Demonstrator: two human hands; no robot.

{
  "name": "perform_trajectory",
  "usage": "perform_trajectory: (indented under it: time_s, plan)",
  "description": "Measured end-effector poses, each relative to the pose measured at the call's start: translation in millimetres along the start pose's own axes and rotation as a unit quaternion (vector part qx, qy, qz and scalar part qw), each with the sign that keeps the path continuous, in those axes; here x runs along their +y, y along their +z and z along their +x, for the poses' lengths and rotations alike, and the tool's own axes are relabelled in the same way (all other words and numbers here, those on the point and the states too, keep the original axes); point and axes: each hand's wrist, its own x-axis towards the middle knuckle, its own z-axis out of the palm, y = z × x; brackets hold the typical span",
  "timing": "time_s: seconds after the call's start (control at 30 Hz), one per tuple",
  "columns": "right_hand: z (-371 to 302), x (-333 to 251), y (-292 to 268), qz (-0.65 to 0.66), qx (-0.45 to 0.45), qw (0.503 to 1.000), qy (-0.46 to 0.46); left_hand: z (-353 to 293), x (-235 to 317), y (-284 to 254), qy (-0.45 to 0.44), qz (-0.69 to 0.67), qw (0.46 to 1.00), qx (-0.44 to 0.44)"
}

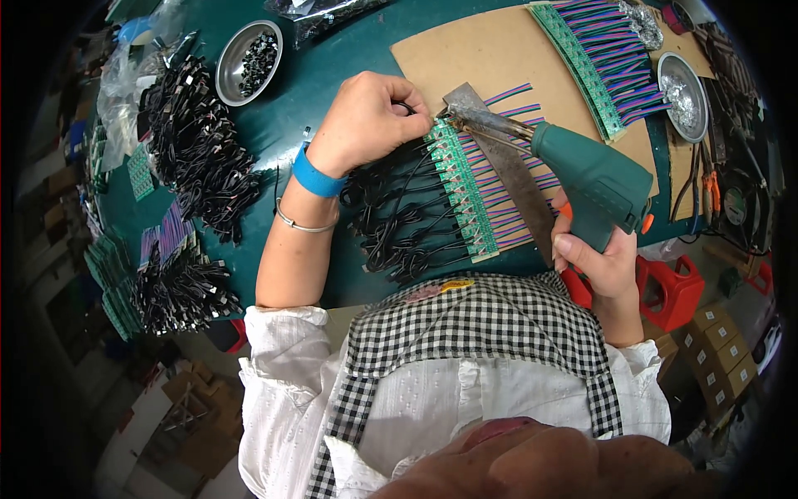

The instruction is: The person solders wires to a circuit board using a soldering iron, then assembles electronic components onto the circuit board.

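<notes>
My right hand (605, 259) grips the handle of a green soldering gun (600, 173), with its metal tip at the far end of a green circuit board strip (459, 193). Close beside that tip, my left hand (370, 121) is closed in a pinch on a black cable (402, 108), only a bit of which shows. Several black cables (397, 229) run from the strip's left edge and lie in loose coils. Striped ribbon wires (509, 224) stick out on its right. A flat metal bar (522, 187) lies across these wires.
A second board strip with ribbon wires (573, 62) lies on the cardboard (465, 54). Bundles of black cables (199, 150) pile up at left, near a bowl of small black parts (241, 50). At right are another metal bowl (694, 125), pliers (711, 187) and a red stool (673, 291).
</notes>
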Motion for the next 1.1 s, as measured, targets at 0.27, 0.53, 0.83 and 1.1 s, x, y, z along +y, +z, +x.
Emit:
perform_trajectory:
  time_s: [0.27, 0.53, 0.83, 1.1]
  plan:
    - [-2, 4, -5, -0.010, -0.006, 1.000, 0.013, -1, 3, 3, -0.015, 0.031, 0.999, 0.024]
    - [-3, 7, -5, 0.001, -0.001, 1.000, 0.018, -3, 2, 6, -0.013, 0.032, 0.998, 0.053]
    - [-1, -2, -3, 0.021, 0.053, 0.998, -0.027, -4, 2, 7, -0.013, 0.039, 0.998, 0.057]
    - [-9, -1, -6, -0.004, 0.057, 0.998, -0.008, -5, 7, 7, -0.021, 0.051, 0.997, 0.061]
